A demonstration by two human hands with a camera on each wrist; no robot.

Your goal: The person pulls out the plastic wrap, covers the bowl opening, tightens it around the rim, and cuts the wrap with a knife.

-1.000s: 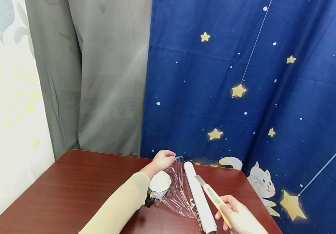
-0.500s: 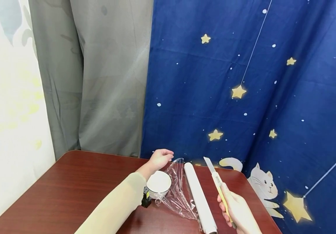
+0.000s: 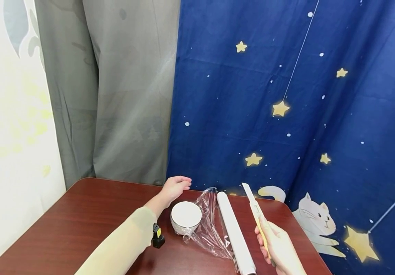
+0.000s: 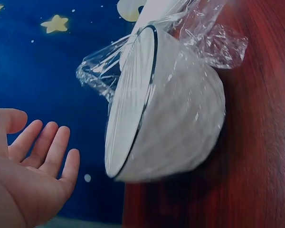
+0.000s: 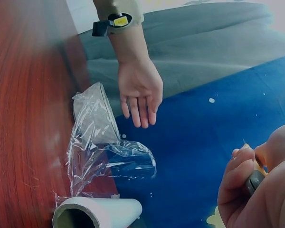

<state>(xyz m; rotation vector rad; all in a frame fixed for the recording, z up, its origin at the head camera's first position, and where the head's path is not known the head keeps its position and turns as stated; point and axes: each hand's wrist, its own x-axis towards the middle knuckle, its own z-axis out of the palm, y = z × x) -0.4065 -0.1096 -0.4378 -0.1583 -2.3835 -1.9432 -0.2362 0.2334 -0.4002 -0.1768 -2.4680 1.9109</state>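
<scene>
On the table (image 3: pixel 114 217), the bowl (image 3: pixel 185 229) stands upright, its mouth covered by clear film (image 3: pixel 214 238). The film seems to cling to the rim and side, which would explain its tautness across the top; the rest trails in folds towards the white roll (image 3: pixel 235 233) on the right. Whether film and roll are joined, I cannot tell. The roll lies lengthwise, near end towards the person, likely so that the sheet draws out sideways.

Right of it, the right hand (image 3: pixel 277 242) grips the knife (image 3: pixel 256 210) by its handle, thumb along it, blade pointing forward, apparently to keep the edge away from the fingers. The left hand (image 3: pixel 174 188) hangs beyond the bowl, a little left and apart from it, holding nothing, fingers loosely extended, palm turned rightward, its arm reaching across the table.
</scene>
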